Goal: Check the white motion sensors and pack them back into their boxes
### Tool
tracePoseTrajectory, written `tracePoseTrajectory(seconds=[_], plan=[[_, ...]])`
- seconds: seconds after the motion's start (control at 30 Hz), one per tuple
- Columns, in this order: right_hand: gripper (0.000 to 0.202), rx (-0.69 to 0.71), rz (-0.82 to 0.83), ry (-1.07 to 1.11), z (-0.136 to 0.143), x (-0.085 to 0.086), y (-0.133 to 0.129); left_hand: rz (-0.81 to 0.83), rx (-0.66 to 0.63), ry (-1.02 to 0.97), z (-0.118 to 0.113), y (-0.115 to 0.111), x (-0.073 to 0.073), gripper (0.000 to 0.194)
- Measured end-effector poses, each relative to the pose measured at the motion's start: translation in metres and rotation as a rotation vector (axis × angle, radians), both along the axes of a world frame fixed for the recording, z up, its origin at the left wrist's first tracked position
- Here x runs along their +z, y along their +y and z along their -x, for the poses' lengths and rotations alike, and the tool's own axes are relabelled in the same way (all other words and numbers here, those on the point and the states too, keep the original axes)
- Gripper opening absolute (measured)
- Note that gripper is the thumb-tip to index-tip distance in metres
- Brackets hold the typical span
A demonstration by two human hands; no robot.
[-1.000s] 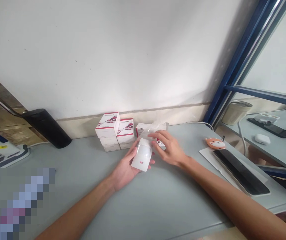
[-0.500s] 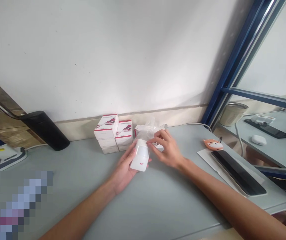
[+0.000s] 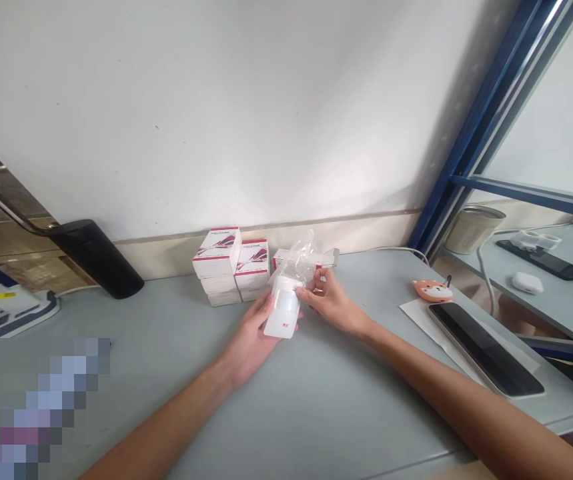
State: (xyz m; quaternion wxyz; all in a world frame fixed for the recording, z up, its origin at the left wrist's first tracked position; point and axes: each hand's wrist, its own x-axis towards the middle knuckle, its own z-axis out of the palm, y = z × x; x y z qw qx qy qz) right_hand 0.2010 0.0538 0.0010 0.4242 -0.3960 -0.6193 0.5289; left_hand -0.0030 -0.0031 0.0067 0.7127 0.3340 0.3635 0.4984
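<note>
On my remote head view, the left hand [image 3: 249, 343] grips the white device [image 3: 281, 325] above the middle of the worktop [image 3: 291, 413], thumb along its left side, fingertips showing at its right. The right hand [image 3: 333, 303] is bent at the device's upper right corner, beside the clear plastic bag [image 3: 303, 257] at its far end; I cannot tell whether it pinches the film. Just beyond, stacked boxes [image 3: 216, 260] to the left and another box [image 3: 280, 255] behind the bag limit my forward room. The worktop meets the wall [image 3: 266, 100] behind and ends lower right. I have sideways room leftward toward the black cylinder [image 3: 97, 259], rightward toward the phone [image 3: 486, 350].
</note>
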Motion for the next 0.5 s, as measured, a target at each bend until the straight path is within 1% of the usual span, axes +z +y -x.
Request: tracePoseTrajectory(seconds=[0.1,0.17,0.2,0.27,0.3,0.33,0.4,0.5], plan=[[0.062,0.026,0.136,-0.019,-0.003,0.007,-0.002,-0.006,0.007,-0.013,0.0,-0.001,0.001,0.04],[0.066,0.085,0.189,-0.023,-0.005,0.012,-0.003,-0.02,0.023,-0.007,0.001,-0.001,-0.001,0.035],[0.063,0.135,0.188,-0.028,-0.007,0.014,-0.002,-0.032,0.034,0.015,0.001,0.0,-0.002,0.035],[0.052,0.23,0.137,-0.039,-0.009,0.016,-0.001,-0.075,0.061,0.088,0.002,0.001,-0.005,0.035],[0.048,0.253,0.091,-0.042,-0.011,0.016,0.0,-0.109,0.072,0.133,0.003,0.003,-0.007,0.035],[0.046,0.255,0.04,-0.044,-0.012,0.015,0.001,-0.147,0.081,0.175,0.004,0.004,-0.009,0.034],[0.046,0.216,-0.053,-0.045,-0.013,0.014,0.004,-0.215,0.093,0.248,0.005,0.006,-0.013,0.032],[0.049,0.2,-0.125,-0.072,-0.014,0.013,0.006,-0.27,0.109,0.344,0.004,0.007,-0.015,0.034]])
